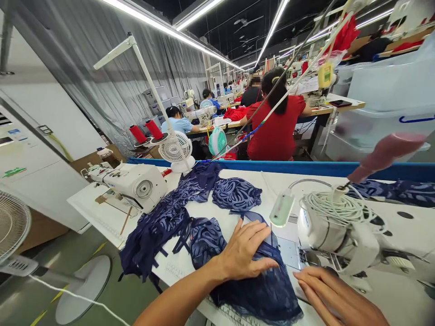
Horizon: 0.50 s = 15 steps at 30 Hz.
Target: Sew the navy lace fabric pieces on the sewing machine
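My left hand lies flat, fingers spread, on a piece of navy blue lace fabric on the white sewing table. Just to its right, my right hand rests palm down on the table at the fabric's edge, close to the base of a white sewing machine. Neither hand grips anything. More navy lace pieces trail in a heap to the left and back of the table.
A second white machine sits at the table's left, with a small white desk fan and red thread cones behind it. A floor fan stands at far left. Other people sew at benches beyond a blue rail.
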Motion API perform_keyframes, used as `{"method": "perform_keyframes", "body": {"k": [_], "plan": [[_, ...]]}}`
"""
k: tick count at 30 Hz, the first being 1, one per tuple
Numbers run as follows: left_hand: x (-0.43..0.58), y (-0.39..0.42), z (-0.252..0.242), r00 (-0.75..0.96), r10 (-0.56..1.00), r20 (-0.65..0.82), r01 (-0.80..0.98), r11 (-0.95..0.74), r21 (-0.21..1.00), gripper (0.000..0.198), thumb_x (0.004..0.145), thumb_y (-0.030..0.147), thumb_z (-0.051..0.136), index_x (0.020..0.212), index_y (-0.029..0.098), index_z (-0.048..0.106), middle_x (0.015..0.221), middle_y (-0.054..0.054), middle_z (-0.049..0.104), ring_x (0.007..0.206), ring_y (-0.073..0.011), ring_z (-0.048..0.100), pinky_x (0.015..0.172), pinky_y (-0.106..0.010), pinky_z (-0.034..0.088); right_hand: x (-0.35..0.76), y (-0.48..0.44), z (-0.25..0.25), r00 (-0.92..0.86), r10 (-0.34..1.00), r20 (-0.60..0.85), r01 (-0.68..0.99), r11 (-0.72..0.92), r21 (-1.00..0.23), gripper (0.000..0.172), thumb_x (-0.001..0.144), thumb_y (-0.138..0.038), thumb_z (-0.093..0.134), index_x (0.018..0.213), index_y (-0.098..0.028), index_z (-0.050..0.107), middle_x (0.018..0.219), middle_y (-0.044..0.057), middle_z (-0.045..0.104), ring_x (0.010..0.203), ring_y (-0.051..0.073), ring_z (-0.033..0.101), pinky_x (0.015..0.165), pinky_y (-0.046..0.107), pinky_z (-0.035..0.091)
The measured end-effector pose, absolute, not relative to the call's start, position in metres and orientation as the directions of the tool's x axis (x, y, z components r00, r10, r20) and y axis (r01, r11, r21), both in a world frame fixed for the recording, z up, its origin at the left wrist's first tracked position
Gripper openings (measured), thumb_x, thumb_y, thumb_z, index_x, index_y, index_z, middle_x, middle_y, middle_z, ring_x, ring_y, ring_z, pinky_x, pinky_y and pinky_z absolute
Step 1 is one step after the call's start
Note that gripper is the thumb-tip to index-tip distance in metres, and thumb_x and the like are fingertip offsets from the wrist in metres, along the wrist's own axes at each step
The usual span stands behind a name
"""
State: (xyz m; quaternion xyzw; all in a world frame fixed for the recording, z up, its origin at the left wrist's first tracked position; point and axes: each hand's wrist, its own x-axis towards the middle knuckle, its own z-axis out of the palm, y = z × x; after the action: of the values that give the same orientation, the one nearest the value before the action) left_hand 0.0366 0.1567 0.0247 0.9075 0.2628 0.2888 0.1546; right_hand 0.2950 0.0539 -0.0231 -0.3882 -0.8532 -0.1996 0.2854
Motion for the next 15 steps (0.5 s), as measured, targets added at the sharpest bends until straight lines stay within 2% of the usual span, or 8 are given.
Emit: {"method": "perform_keyframes", "body": {"k": [2, 5, 8, 11, 13, 15], "plan": [[0.027, 0.152, 0.032, 0.607, 0.586, 0.537, 0.389, -0.808, 0.442, 0.055, 0.097, 0.044, 0.065, 0.143, 0.018, 0.051, 0.139, -0.015, 0.063, 0.133, -0.0273, 0.057, 0.117, -0.049, 0.043, 0.285, 0.061, -0.015, -0.478, 0.601, 0.641, 0.803, 0.595, 0.040, 0.029, 0.101, -0.023, 0.046, 0.118, -0.025, 0.070, 0.119, 0.002, 0.072, 0.113, 0.017, 0.067, 0.085, 0.021, 0.053], [0.009, 0.143, 0.042, 0.534, 0.618, 0.578, 0.415, -0.787, 0.457, 0.037, 0.098, 0.029, 0.061, 0.134, 0.018, 0.059, 0.127, -0.011, 0.068, 0.121, -0.0232, 0.063, 0.107, -0.040, 0.052, 0.284, 0.063, -0.017, -0.441, 0.651, 0.617, 0.819, 0.573, -0.019, 0.030, 0.099, -0.026, 0.048, 0.119, -0.028, 0.071, 0.121, 0.003, 0.072, 0.114, 0.019, 0.068, 0.085, 0.022, 0.056], [-0.008, 0.133, 0.042, 0.488, 0.656, 0.575, 0.458, -0.754, 0.471, 0.030, 0.098, 0.024, 0.059, 0.128, 0.019, 0.063, 0.121, -0.011, 0.069, 0.113, -0.0233, 0.065, 0.101, -0.041, 0.054, 0.295, 0.057, -0.030, -0.459, 0.655, 0.601, 0.822, 0.570, 0.006, 0.033, 0.099, -0.023, 0.046, 0.120, -0.027, 0.071, 0.122, 0.003, 0.072, 0.113, 0.019, 0.068, 0.091, 0.024, 0.056], [-0.012, 0.130, 0.038, 0.479, 0.666, 0.572, 0.481, -0.744, 0.464, 0.025, 0.099, 0.021, 0.055, 0.121, 0.017, 0.066, 0.114, -0.011, 0.070, 0.106, -0.0240, 0.065, 0.095, -0.043, 0.055, 0.296, 0.052, -0.030, -0.426, 0.662, 0.616, 0.838, 0.545, -0.006, 0.033, 0.101, -0.023, 0.043, 0.118, -0.027, 0.071, 0.121, 0.004, 0.072, 0.109, 0.019, 0.069, 0.086, 0.022, 0.057], [-0.004, 0.131, 0.036, 0.537, 0.627, 0.565, 0.450, -0.779, 0.436, 0.021, 0.099, 0.020, 0.055, 0.115, 0.018, 0.068, 0.111, -0.009, 0.072, 0.105, -0.0222, 0.066, 0.098, -0.042, 0.054, 0.285, 0.052, -0.021, -0.412, 0.652, 0.637, 0.831, 0.556, -0.032, 0.031, 0.103, -0.026, 0.043, 0.118, -0.026, 0.070, 0.115, 0.004, 0.073, 0.101, 0.016, 0.071, 0.079, 0.019, 0.057], [0.010, 0.135, 0.033, 0.652, 0.556, 0.516, 0.409, -0.830, 0.379, 0.019, 0.100, 0.021, 0.055, 0.112, 0.019, 0.069, 0.112, -0.007, 0.073, 0.109, -0.0205, 0.067, 0.108, -0.041, 0.048, 0.269, 0.052, -0.009, -0.428, 0.644, 0.634, 0.808, 0.587, -0.051, 0.028, 0.105, -0.029, 0.043, 0.115, -0.026, 0.069, 0.109, 0.004, 0.072, 0.092, 0.013, 0.072, 0.072, 0.016, 0.055]]}}
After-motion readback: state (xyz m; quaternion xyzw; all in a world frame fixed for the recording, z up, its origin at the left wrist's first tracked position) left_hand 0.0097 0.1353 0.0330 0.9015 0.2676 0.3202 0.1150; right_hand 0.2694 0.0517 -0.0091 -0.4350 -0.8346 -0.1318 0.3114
